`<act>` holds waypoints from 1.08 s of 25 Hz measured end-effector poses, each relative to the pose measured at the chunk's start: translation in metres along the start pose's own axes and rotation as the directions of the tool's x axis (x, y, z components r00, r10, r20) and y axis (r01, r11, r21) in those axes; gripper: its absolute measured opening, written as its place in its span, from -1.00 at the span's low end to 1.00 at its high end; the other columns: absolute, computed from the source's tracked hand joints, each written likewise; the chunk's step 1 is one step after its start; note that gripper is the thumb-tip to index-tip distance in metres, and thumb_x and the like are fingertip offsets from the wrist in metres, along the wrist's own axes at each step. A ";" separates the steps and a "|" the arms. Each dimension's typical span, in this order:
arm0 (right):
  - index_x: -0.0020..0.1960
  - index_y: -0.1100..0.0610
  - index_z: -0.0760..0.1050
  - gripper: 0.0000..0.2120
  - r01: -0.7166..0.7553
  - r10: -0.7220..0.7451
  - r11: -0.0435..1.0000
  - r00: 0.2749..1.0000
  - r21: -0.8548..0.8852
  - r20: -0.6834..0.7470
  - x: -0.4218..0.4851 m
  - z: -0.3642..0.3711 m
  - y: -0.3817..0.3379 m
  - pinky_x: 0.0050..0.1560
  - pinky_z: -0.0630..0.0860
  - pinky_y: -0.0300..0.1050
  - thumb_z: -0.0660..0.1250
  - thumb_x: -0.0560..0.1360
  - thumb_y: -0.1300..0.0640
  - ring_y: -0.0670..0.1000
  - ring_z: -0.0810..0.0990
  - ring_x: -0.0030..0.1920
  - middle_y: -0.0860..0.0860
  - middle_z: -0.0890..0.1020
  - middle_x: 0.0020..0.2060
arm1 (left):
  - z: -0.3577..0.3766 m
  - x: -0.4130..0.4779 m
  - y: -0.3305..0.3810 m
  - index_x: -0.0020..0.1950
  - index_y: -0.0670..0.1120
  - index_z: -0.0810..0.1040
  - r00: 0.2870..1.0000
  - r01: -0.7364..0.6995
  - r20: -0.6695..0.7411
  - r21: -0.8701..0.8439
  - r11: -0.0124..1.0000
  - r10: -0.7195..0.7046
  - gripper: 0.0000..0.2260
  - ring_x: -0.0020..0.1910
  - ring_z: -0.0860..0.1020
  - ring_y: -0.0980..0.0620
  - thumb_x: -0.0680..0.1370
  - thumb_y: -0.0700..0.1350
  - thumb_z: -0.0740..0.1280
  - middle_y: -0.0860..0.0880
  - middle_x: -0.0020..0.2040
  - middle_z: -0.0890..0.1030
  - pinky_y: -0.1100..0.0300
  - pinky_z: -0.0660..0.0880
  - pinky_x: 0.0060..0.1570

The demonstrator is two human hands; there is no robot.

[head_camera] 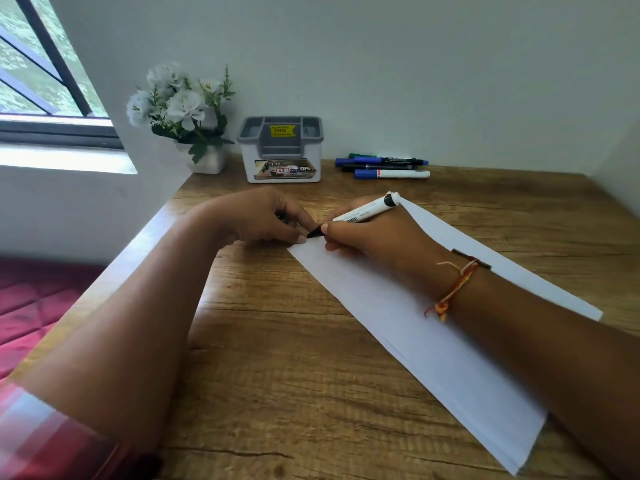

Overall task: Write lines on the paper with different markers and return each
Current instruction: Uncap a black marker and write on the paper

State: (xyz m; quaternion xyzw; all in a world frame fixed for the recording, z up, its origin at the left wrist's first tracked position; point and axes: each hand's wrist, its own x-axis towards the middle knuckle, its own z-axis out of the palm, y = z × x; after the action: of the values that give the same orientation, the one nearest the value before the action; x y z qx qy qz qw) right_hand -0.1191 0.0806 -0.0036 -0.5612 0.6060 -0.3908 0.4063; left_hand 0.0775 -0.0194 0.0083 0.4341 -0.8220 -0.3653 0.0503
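While the right hand point(375, 239) grips one marker point(367, 211) on one paper point(415, 344), the left hand point(254, 216) holds one cap point(282, 217), four markers point(382, 165) beyond.

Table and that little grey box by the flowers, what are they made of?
The table looks like wood, or maybe a wood-look laminate: it has brown grain lines and dark cracks, with a matte finish. The box looks like plastic: a smooth moulded grey top on a white body, slightly shiny, with stickers stuck flat on it.
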 end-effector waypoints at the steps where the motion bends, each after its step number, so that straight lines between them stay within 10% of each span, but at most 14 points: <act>1: 0.00 0.11 0.72 -0.86 0.003 -0.003 1.000 1.000 0.006 -0.005 -0.002 -0.001 0.001 -0.26 0.58 -0.32 0.47 0.51 0.08 -0.09 0.73 -0.23 0.01 0.78 -0.24 | 0.000 0.000 0.000 0.09 0.13 0.71 1.000 -0.005 0.004 0.001 1.000 0.005 -0.79 -0.23 0.45 0.05 0.51 -0.13 0.48 -0.01 -0.22 0.54 0.18 0.39 -0.15; 27: -0.13 -0.01 0.73 -0.89 0.067 -0.080 0.979 0.995 -0.195 -0.060 0.007 0.008 0.009 -0.44 0.44 -0.47 0.53 0.36 0.01 -0.30 0.61 -0.34 -0.12 0.68 -0.36 | -0.002 -0.001 -0.003 0.09 0.11 0.72 0.999 -0.021 0.027 -0.039 0.999 0.023 -0.77 -0.18 0.43 0.01 0.53 -0.19 0.45 -0.06 -0.17 0.53 0.14 0.37 -0.11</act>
State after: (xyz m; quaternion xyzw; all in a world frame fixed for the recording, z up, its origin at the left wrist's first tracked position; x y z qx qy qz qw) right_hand -0.1152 0.0746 -0.0155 -0.6063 0.6332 -0.3636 0.3150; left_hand 0.0803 -0.0209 0.0081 0.4189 -0.8201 -0.3865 0.0514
